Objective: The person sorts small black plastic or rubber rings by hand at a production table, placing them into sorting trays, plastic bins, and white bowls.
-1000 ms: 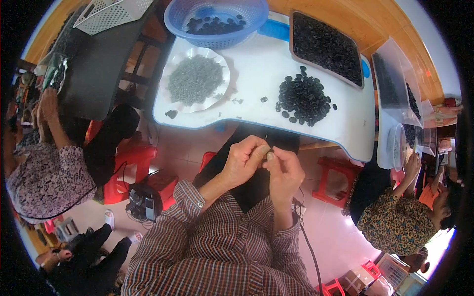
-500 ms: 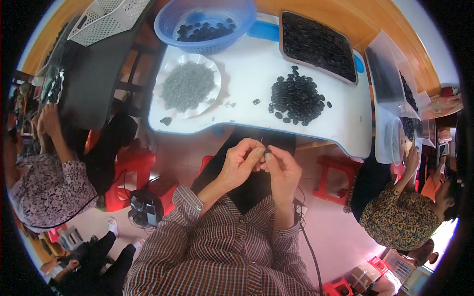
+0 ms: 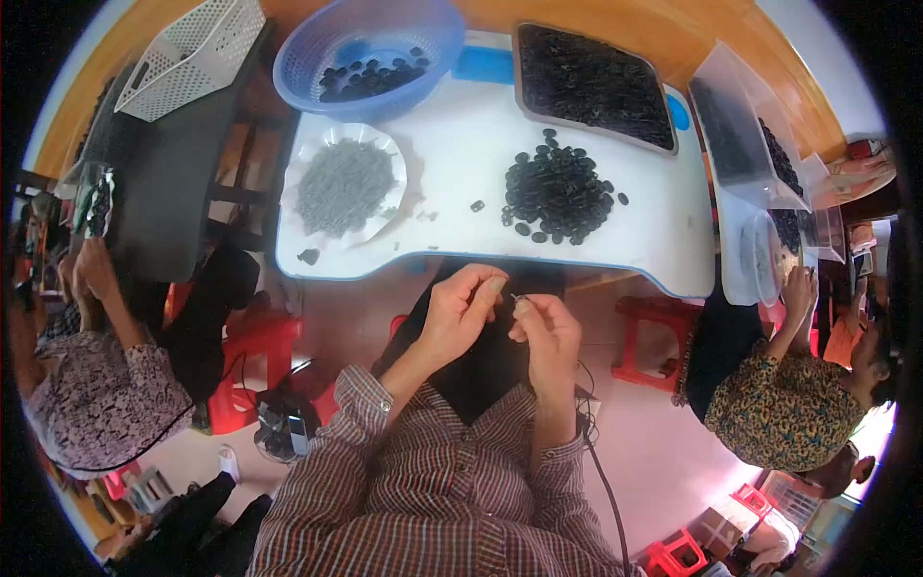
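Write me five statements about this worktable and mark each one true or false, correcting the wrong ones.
1. The blue basket holds dark pieces. True.
2. The white plate sits right of the pile of black ovals. False: it sits left.
3. The rectangular tray is empty. False: black pieces fill it.
4. The left hand and right hand are off the tabletop. True.
5. The plate holds red pieces. False: they are grey.
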